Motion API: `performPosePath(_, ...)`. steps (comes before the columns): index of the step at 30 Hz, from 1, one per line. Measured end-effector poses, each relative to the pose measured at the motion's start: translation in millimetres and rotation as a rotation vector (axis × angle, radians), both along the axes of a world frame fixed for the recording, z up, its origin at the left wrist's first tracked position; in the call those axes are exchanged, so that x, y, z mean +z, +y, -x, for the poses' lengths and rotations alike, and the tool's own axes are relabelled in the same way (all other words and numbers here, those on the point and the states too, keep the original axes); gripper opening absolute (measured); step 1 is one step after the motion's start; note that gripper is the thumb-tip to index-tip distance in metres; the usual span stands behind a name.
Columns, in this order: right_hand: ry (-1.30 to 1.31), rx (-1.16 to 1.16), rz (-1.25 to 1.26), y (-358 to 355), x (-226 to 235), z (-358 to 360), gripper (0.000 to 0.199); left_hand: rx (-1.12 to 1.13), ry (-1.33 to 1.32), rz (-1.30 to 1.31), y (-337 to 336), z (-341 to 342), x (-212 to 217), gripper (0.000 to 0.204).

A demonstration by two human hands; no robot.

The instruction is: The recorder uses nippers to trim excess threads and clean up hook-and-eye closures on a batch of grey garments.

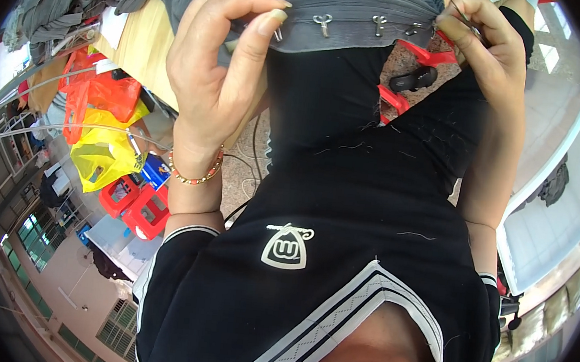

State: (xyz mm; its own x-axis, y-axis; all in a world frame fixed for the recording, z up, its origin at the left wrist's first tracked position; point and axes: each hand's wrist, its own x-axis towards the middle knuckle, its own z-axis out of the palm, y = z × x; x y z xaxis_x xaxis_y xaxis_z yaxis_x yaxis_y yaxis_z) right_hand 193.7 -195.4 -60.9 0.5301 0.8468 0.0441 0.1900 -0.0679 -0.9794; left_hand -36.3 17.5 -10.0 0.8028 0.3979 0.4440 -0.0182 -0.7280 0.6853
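Note:
Grey pleated fabric (360, 4) lies over my lap, with a smooth grey band along its near edge. Small silver metal hook-like fittings (323, 24) sit in a row on that band. My left hand (217, 64) is above the band's left end, thumb and forefinger bent together in a pinch. Anything between those fingertips is too small to make out; one metal fitting shows just below them. At the band's right end, my right hand (488, 50) is closed around a thin dark metal tool (468, 21), its kind partly hidden by the fingers.
A pale wooden tabletop (146, 48) with grey cloth heaped on it (57, 5) stands at the left. Red and yellow plastic bags (102, 154) hang below, near a red plastic stool (146, 211). A white-sided bin (552, 224) is at the right.

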Motion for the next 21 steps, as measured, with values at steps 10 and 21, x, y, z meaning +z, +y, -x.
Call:
performPosePath(10,-0.008,-0.252,-0.046,-10.7,-19.6,-17.3,0.014,-0.009,0.122,-0.228,-15.7,-9.1,10.5,0.014)
performPosePath(21,0.116,-0.230,-0.019,-2.0,-10.3,-7.6,0.011,-0.068,0.182,-0.632,-31.2,-45.2,21.2,0.032)
